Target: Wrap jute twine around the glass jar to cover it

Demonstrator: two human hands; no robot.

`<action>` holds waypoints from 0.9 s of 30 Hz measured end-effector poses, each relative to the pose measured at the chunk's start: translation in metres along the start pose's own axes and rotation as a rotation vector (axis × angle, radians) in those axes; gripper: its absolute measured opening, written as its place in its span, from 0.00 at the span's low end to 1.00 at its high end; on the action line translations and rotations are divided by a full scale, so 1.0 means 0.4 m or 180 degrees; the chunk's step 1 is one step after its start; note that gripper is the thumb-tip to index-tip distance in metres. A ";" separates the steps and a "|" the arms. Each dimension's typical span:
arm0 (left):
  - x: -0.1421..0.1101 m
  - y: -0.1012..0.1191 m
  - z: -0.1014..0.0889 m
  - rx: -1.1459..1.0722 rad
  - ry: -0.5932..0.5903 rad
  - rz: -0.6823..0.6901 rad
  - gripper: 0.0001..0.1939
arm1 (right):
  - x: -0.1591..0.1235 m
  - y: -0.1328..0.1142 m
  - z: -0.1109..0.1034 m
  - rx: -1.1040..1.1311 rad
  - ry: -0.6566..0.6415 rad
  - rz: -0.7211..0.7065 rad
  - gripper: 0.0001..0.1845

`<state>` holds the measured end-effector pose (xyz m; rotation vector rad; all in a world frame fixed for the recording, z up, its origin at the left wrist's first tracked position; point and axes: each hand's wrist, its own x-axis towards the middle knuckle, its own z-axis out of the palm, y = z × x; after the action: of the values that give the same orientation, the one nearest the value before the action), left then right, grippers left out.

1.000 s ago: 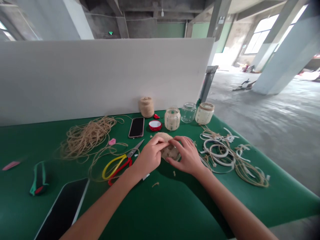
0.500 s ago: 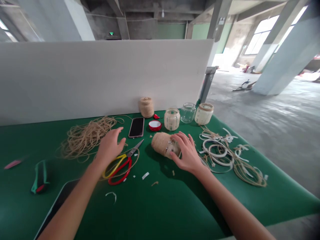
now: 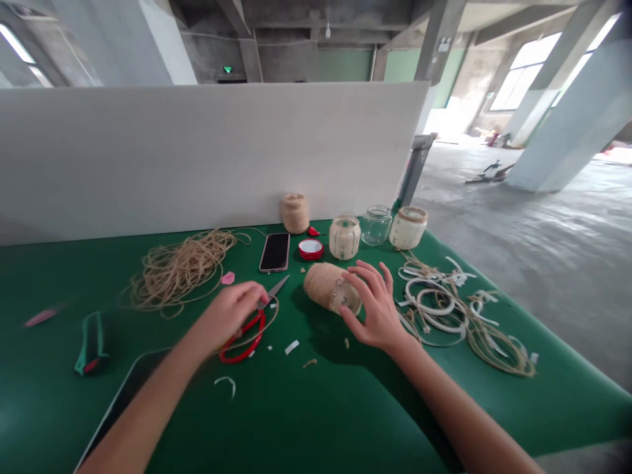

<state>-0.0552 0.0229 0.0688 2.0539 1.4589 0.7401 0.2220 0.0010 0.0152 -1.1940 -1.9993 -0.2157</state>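
Note:
A jar wound with twine (image 3: 322,284) lies on its side on the green tabletop, its bare glass end toward my right hand (image 3: 374,309). My right hand's fingers are spread and loosely curved around that end; firm contact cannot be made out. My left hand (image 3: 237,308) is closed over the pivot of red-handled scissors (image 3: 259,342), fingers pinched together there. It hides the yellow handle; the blades point away to the right. A strand of twine (image 3: 274,320) crosses the handles. A small pink piece (image 3: 228,278) lies just beyond my left hand.
Loose twine (image 3: 185,270) is heaped at the left, beside a phone (image 3: 275,252). Behind stand a twine-wrapped jar (image 3: 295,214), a clear jar (image 3: 376,227), other jars and a red tape roll (image 3: 311,249). White rings (image 3: 434,299) lie right; a green-handled cutter (image 3: 91,343) lies left.
My left hand has moved down onto the scissors and its fingers have closed. My right hand stays by the lying jar, its fingers a little looser, with more of the jar's glass end showing.

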 end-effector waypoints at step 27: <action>-0.056 0.030 -0.041 0.1569 -0.0322 -0.0101 0.15 | 0.024 -0.017 -0.029 0.2894 0.1457 0.1897 0.12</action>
<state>-0.0643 -0.0003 0.0858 2.3729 1.7380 0.2701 0.2204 -0.0019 0.0314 -0.9413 -1.0479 0.6082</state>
